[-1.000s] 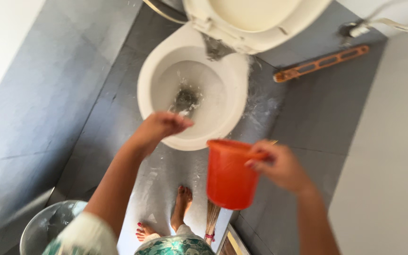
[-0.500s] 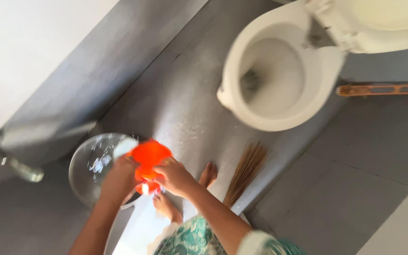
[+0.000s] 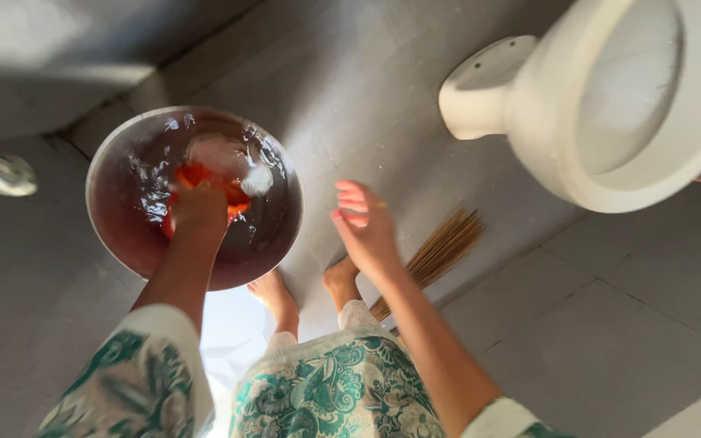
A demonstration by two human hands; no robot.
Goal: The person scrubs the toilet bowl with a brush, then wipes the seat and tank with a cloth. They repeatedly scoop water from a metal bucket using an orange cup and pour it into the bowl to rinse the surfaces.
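Dipping orange mug (image 3: 204,182) in basin (image 3: 115,223) (left hand (image 3: 198,209), grip seemingly closed) | right hand (image 3: 364,227) spread | broom (image 3: 440,247) nearby

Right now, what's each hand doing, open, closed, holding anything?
Left hand: closed on the orange plastic mug, down in the water-filled round metal bucket.
Right hand: open, empty, above the floor.

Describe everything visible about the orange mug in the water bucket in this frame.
The orange mug looks like plastic and is mostly hidden: only orange patches show beneath the left hand, which grips it from above. It sits dipped in the rippling water of the round bucket on the grey floor, with glare and splashes around it. Its handle and tilt cannot be made out. The right hand is apart from it, open and empty.
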